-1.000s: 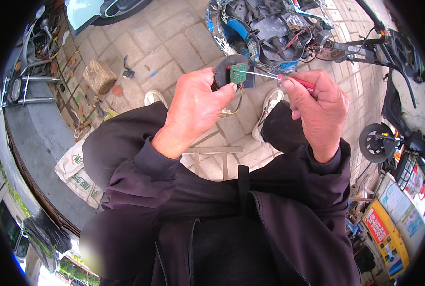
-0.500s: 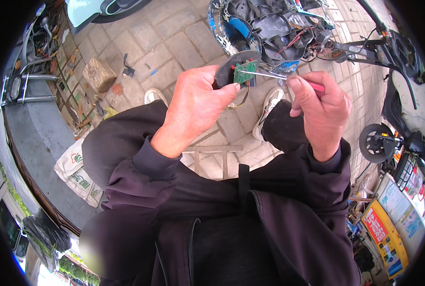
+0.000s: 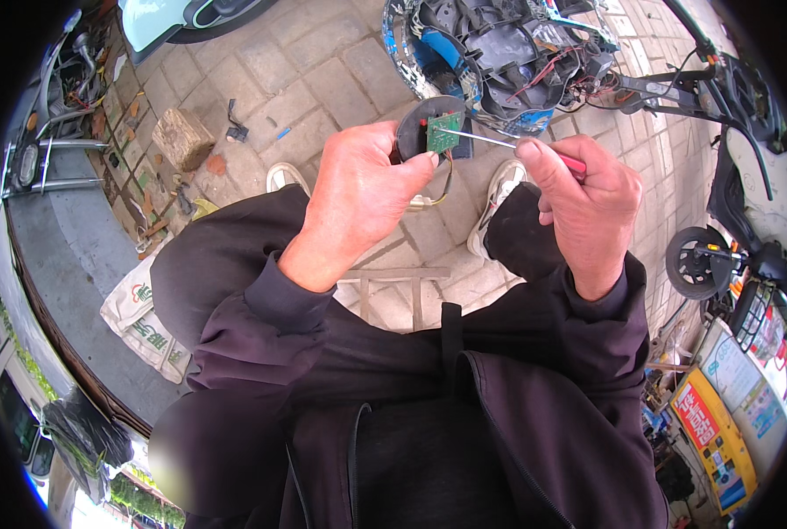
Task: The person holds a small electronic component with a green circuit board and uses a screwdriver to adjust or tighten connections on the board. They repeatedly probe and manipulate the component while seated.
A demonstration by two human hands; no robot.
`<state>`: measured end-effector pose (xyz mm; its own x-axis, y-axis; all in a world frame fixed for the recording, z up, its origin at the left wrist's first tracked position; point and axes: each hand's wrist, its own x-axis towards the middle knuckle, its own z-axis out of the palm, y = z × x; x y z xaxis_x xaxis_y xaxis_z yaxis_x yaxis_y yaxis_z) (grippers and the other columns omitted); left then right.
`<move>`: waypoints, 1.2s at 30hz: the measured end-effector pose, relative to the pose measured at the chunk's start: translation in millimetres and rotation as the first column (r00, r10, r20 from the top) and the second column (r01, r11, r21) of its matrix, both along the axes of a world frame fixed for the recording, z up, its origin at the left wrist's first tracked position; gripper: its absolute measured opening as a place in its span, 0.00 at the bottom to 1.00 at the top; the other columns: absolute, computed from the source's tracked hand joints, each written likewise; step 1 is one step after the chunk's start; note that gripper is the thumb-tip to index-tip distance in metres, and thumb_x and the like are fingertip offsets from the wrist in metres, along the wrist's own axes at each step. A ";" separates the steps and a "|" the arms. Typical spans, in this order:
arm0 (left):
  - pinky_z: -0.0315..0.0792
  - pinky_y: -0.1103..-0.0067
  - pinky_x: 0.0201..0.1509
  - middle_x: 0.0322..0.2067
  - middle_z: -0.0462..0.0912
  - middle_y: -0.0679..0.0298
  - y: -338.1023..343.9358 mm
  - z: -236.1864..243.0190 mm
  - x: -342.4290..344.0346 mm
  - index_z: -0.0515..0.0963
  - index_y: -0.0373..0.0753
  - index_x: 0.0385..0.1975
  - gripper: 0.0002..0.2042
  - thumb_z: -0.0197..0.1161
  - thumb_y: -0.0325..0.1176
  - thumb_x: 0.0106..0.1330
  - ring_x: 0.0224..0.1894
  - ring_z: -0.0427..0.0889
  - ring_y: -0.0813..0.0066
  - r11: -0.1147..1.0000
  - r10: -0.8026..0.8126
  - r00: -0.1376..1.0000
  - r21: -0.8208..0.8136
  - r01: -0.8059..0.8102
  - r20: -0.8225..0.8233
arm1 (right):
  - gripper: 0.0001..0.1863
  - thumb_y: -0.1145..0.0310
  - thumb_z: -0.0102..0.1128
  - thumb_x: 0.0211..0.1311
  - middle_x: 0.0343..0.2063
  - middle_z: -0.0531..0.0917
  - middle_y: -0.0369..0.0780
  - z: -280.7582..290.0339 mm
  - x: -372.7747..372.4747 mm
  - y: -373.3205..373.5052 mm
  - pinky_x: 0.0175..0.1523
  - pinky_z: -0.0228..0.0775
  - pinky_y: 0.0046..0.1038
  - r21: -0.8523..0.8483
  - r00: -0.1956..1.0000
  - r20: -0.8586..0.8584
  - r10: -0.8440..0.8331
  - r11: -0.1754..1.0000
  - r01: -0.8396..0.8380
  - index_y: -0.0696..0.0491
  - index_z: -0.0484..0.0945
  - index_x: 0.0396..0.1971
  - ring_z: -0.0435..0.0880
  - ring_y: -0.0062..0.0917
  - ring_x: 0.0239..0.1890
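Observation:
My left hand (image 3: pixel 358 198) grips a round black housing (image 3: pixel 414 134) with a green circuit board (image 3: pixel 443 132) on it, thumb at the board's lower edge. Small red parts show behind the board, and wires (image 3: pixel 448 176) hang below it with a pale connector. My right hand (image 3: pixel 592 207) is closed round a screwdriver (image 3: pixel 570 165) with a red handle. Its long metal shaft reaches left to the face of the board; whether the tip touches cannot be told for sure.
A dismantled blue-and-black vehicle body (image 3: pixel 490 62) lies ahead on the pavers (image 3: pixel 305 70). A wooden block (image 3: pixel 183 139), scattered scraps and a white sack (image 3: pixel 142 322) are at left, beside a grey deck (image 3: pixel 102 300). A wheeled vehicle (image 3: pixel 702 263) stands at right, above a yellow signboard (image 3: pixel 711 432).
My right hand and the screwdriver moved slightly right, then back left toward where they were a second ago. My left hand and the board have shifted only very slightly.

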<state>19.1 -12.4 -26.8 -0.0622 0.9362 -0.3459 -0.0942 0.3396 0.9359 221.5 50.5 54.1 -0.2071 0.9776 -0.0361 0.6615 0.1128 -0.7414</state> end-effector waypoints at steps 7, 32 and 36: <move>0.64 0.80 0.27 0.22 0.72 0.75 -0.8 -0.8 1.2 0.81 0.30 0.33 0.06 0.65 0.28 0.66 0.26 0.66 0.88 1.000 0.007 1.000 -0.026 -0.007 -0.008 | 0.19 0.62 0.76 0.62 0.10 0.71 0.30 2.0 -2.9 -1.2 0.19 0.56 0.20 -0.146 0.992 -0.084 -0.095 0.986 0.082 0.60 0.81 0.21 0.67 0.09 0.13; 0.56 0.87 0.16 0.34 0.87 0.63 11.2 42.9 -17.7 0.81 0.32 0.45 0.09 0.67 0.26 0.68 0.13 0.64 0.90 0.980 0.034 0.883 -0.191 0.064 0.468 | 0.11 0.73 0.53 0.70 0.30 0.81 0.32 -0.5 27.5 23.2 0.38 0.66 0.17 -0.142 0.861 -0.493 -0.127 0.988 0.064 0.59 0.81 0.46 0.75 0.12 0.32; 0.56 0.88 0.16 0.34 0.87 0.62 9.4 46.2 -17.0 0.82 0.32 0.46 0.09 0.67 0.25 0.68 0.13 0.64 0.91 0.980 0.005 0.873 -0.175 0.092 0.487 | 0.16 0.67 0.63 0.70 0.27 0.76 0.26 -4.2 13.5 14.5 0.28 0.55 0.15 -0.317 0.818 -0.558 -0.137 0.947 -0.057 0.61 0.80 0.52 0.65 0.07 0.24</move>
<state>2.1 -3.0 19.4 0.1974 0.8493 -0.4897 -0.4991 0.5170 0.6954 235.0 65.0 49.9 -0.2461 0.9434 -0.2221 0.1112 -0.2002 -0.9734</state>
